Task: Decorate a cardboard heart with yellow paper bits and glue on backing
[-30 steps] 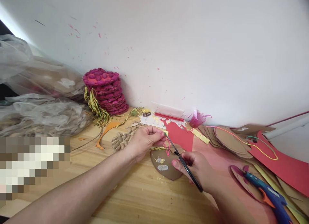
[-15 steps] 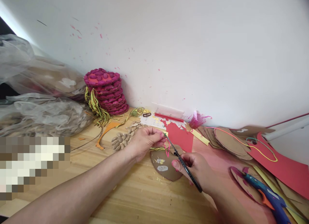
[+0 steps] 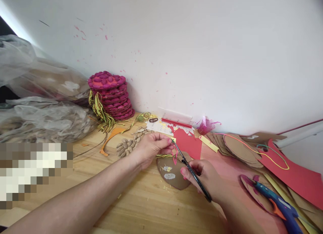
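1. Left hand (image 3: 153,148) pinches a small yellow piece (image 3: 174,139), ahead of the right.
2. Right hand (image 3: 202,175) grips scissors (image 3: 188,165), tips at that piece.
3. Beyond both hands, scraps (image 3: 163,125) suggest cutting partly done; this piece seems unfinished.

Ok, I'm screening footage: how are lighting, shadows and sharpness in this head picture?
In the head view, a bright strip glares at upper left and the pink stack throws a soft shadow on the wall; in that head view, blocky pixelation hides the lower left, while left hand and right hand look fairly sharp.
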Demonstrator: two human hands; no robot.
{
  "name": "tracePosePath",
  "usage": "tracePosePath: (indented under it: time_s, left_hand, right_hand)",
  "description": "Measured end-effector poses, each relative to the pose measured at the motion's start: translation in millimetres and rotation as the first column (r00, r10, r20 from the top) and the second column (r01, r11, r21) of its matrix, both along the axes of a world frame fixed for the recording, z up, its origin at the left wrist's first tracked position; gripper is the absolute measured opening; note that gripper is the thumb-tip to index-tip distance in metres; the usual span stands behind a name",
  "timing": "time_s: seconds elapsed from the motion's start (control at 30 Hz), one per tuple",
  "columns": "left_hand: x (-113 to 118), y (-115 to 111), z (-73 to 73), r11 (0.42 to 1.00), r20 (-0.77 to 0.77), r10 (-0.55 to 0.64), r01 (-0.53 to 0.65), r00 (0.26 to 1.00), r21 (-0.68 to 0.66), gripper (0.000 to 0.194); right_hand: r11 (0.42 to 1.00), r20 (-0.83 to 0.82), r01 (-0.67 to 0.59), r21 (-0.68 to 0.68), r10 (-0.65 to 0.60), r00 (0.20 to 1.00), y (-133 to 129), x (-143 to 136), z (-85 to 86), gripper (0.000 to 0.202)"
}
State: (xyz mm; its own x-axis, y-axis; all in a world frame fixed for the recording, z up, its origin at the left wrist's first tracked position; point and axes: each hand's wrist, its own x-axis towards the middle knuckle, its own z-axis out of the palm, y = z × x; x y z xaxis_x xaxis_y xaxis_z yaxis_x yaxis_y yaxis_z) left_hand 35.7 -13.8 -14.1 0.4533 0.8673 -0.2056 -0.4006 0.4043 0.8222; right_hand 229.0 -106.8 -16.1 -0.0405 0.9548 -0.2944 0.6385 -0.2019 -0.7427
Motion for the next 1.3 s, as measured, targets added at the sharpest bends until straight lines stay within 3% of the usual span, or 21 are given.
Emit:
tracePosePath:
  time_s: [0.5, 0.8, 1.3]
  left_hand:
    - [1, -1, 0.1, 1.000, -0.018, 0.013, -0.013, 1.000, -0.003, 0.010]
    - [2, 0, 0.9, 1.000, -0.018, 0.011, -0.011, 1.000, -0.011, 0.011]
    - [1, 1, 1.4, 1.000, -0.013, -0.002, 0.002, 1.000, -0.022, 0.012]
  right_hand:
    - [1.000, 0.041, 0.012, -0.004, -0.012, 0.999, -1, -8, 10.2, 0.052]
    - [0.998, 0.060, -0.019, 0.067, 0.015, 0.998, 0, -3, 2.8, 0.053]
    - [0.997, 0.062, -0.025, 0.074, 0.021, 0.998, 1, -1, 1.0, 0.052]
